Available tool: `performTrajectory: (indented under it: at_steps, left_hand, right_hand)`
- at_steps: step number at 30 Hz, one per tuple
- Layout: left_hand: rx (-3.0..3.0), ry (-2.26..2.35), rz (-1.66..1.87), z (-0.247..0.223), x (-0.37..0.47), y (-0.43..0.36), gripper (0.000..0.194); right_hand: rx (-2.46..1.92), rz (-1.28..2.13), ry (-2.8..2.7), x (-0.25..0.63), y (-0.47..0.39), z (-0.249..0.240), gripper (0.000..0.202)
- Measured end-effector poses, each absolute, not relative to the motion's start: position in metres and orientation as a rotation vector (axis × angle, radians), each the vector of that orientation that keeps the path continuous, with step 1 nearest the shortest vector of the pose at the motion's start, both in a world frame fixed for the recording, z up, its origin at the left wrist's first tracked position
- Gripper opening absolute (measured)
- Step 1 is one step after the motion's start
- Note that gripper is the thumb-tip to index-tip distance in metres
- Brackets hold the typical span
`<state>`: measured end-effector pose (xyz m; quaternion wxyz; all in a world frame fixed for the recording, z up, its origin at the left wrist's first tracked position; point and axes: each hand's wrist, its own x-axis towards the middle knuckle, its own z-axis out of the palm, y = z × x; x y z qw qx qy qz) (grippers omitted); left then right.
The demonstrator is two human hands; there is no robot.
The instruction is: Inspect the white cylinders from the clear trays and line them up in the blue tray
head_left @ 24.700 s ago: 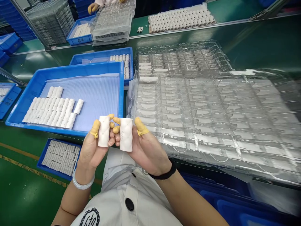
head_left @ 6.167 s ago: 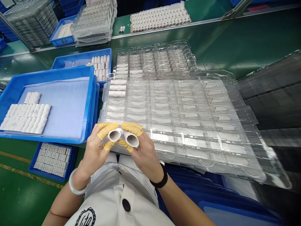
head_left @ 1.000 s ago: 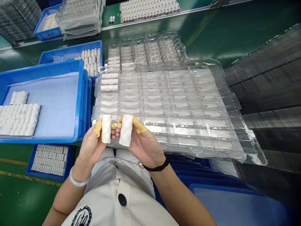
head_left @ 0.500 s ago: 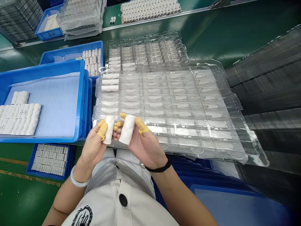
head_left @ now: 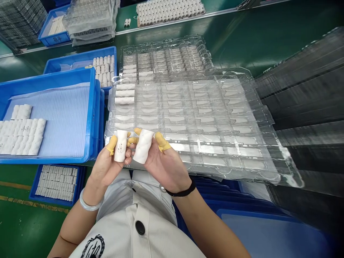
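Note:
My left hand (head_left: 106,163) holds a white cylinder (head_left: 120,146) with dark handwritten marks, its yellow-covered thumb on the left side. In my right hand (head_left: 166,161) another white cylinder (head_left: 144,146) with a wavy surface is held between yellow-covered fingers. The two cylinders are close together, upright and slightly apart, over the front left edge of a clear plastic tray (head_left: 199,118). Several white cylinders (head_left: 125,94) lie in that tray's left column.
To the left, a blue bin (head_left: 91,118) holds rows of white cylinders. A second clear tray (head_left: 166,57) lies behind. Stacked clear trays (head_left: 92,19) stand at the back, and dark stacked sheets (head_left: 309,79) rise at the right. A blue crate (head_left: 79,182) is below.
The cylinder in my left hand has turned, so its handwritten marks now face up more fully. My left thumb has shifted left, and the right-hand cylinder has rotated slightly.

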<state>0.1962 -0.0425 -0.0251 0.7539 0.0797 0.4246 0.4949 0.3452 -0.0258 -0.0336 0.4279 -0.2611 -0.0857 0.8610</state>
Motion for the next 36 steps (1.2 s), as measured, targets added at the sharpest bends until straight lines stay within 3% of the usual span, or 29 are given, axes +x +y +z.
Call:
performTrajectory:
  at_steps: [15, 27, 36]
  left_hand:
    - [0.33, 1.033, 1.146, -0.032, 0.196, -0.044, 0.023]
    - [0.236, 0.987, 1.081, -0.028, 0.196, -0.042, 0.043]
    - [0.149, 0.963, 1.136, -0.03, 0.196, -0.039, 0.044]
  right_hand:
    - [-0.671, 2.136, -0.384, 0.348, -0.027, -0.039, 0.026]
    - [-0.677, 2.208, -0.156, 0.346, -0.024, -0.032, 0.044]
    - [-0.728, 2.157, -0.132, 0.345, -0.024, -0.025, 0.051]
